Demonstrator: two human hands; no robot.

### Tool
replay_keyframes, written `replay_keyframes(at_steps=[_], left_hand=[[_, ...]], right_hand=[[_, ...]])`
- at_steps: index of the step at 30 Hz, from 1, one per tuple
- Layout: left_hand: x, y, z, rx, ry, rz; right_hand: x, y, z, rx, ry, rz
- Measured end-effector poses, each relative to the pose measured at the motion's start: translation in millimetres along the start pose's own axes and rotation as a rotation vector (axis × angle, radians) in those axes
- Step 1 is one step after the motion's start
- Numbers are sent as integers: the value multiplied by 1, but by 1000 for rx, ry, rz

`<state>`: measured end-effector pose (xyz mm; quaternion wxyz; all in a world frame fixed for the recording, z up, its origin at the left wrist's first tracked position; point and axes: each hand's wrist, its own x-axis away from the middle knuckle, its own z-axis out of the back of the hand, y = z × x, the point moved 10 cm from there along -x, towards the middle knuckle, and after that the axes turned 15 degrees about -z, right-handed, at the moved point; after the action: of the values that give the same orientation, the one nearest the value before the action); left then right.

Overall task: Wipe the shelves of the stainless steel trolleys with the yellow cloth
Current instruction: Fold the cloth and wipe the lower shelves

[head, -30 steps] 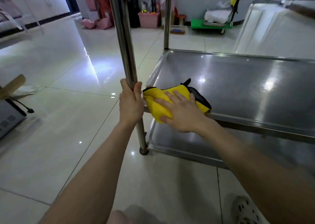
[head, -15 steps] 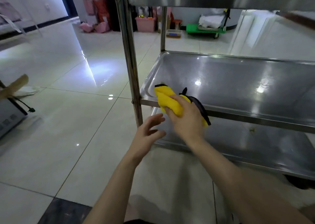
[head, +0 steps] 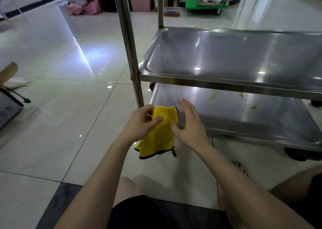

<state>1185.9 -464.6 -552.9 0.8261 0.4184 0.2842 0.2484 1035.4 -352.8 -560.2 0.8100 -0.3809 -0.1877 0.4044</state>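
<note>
Yellow cloth (head: 159,134) hangs pinched in the left hand (head: 139,124), near the lower shelf (head: 244,120). Right hand (head: 190,129) is spread loose beside it.

Light: we see a bright, cool, evenly lit room.
Glare: we note a white streak on the floor tiles (head: 90,58) and small spots on the middle shelf (head: 196,68).
Blur: we find the right hand (head: 190,126) slightly soft.
Edges: straight lines bend outward.

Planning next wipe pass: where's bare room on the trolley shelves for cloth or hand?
Middle stainless steel shelf: bare, right of the steel upright post. Lower steel shelf: free mid-front; yellowish residue spots toward the back. Crowded: its front-left corner, left hand, right hand, yellow cloth.
</note>
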Motion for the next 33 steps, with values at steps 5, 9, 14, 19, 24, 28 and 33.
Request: replay_keyframes(at_steps=[5,9,14,19,24,28,33], left_hand=[[0,-14,-10,-212,-135,-36],[13,-57,-24,-190,-202,60],[28,-124,-58,-382,-370,224],[6,-149,-49,-79,-104,325],[-68,-150,-46,2,105,265],[-89,-174,-58,-109,177,274],[2,-194,-48,-238,494,276]], right_hand=[[-24,-28,-26,157,-299,121],[-27,-23,-29,158,-248,228],[-37,34,-28,111,-91,146],[-55,132,-10,22,93,-196],[-103,161,5,-111,247,-257],[-159,197,-34,76,46,-467],[-139,182,-94,502,22,-85]])
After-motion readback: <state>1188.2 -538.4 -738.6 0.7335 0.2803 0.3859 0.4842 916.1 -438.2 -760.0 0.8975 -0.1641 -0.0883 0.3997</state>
